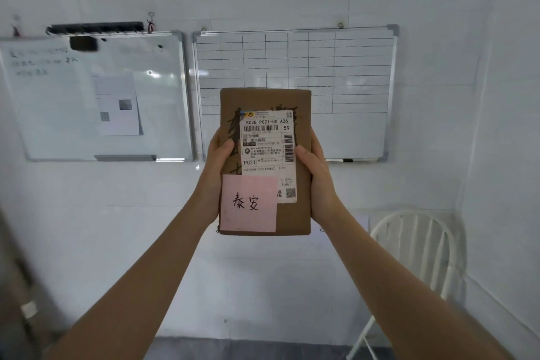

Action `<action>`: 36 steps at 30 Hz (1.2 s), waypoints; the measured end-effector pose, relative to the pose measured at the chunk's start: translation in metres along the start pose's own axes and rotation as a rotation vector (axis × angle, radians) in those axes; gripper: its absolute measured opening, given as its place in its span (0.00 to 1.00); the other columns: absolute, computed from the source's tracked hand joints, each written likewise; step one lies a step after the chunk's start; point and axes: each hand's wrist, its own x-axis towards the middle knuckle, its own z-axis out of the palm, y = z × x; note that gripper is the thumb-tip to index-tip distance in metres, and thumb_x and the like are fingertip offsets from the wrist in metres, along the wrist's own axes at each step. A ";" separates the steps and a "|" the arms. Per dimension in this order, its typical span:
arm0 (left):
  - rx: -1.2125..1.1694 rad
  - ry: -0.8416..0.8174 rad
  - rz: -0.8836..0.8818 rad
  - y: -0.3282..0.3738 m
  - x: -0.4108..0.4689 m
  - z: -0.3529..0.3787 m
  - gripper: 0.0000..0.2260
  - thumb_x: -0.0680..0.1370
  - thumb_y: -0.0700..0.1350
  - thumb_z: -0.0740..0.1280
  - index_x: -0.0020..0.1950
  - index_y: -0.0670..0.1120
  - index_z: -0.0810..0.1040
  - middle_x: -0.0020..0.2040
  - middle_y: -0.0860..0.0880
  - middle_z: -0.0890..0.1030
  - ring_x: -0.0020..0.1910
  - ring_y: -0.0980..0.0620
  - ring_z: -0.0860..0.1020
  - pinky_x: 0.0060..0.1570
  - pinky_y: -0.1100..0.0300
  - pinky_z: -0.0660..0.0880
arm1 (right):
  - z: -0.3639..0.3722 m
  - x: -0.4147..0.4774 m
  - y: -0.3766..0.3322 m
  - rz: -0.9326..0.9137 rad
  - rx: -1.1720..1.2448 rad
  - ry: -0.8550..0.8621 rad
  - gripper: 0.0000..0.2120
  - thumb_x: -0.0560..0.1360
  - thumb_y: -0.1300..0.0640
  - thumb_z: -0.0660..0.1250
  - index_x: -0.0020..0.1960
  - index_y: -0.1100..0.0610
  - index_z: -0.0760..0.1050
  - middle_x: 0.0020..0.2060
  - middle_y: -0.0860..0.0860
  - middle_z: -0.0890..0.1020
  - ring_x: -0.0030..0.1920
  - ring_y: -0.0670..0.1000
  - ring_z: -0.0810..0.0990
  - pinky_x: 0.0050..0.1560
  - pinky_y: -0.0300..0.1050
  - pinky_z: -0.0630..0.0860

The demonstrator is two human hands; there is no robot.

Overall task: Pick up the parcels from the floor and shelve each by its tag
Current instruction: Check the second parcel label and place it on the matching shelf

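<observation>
A flat brown cardboard parcel (295, 215) is held upright in front of me at arm's length, its face toward the camera. A white shipping label (267, 152) with barcodes covers its upper middle, and a pink sticky note (248, 203) with handwritten characters is stuck at its lower left. My left hand (214, 172) grips the parcel's left edge, thumb on the front. My right hand (317, 177) grips the right edge the same way. No shelf or floor parcels are in view.
A white wall is straight ahead. A whiteboard (58, 102) with a paper sheet hangs at the left, and a gridded whiteboard (344, 67) hangs behind the parcel. A white folding chair (418, 254) stands in the right corner. A strip of grey floor (248, 349) shows at the bottom.
</observation>
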 end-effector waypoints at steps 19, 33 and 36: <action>0.211 0.726 0.099 0.097 -0.190 -0.048 0.22 0.78 0.52 0.59 0.70 0.46 0.69 0.51 0.45 0.84 0.42 0.50 0.84 0.35 0.59 0.80 | 0.155 -0.064 0.042 0.322 0.401 -0.551 0.34 0.71 0.53 0.67 0.74 0.51 0.59 0.67 0.58 0.74 0.63 0.59 0.76 0.63 0.60 0.73; 0.494 1.186 0.389 0.267 -0.432 -0.040 0.22 0.77 0.50 0.59 0.71 0.49 0.66 0.49 0.49 0.85 0.43 0.51 0.84 0.37 0.57 0.81 | 0.383 -0.237 -0.020 0.487 0.767 -0.993 0.31 0.72 0.57 0.64 0.74 0.50 0.60 0.65 0.58 0.76 0.62 0.59 0.77 0.60 0.57 0.75; 0.564 1.257 0.440 0.307 -0.496 -0.022 0.20 0.78 0.49 0.58 0.70 0.49 0.66 0.49 0.49 0.85 0.43 0.50 0.84 0.38 0.56 0.81 | 0.430 -0.292 -0.051 0.508 0.827 -1.081 0.32 0.71 0.56 0.64 0.74 0.50 0.60 0.64 0.55 0.77 0.59 0.55 0.79 0.53 0.51 0.78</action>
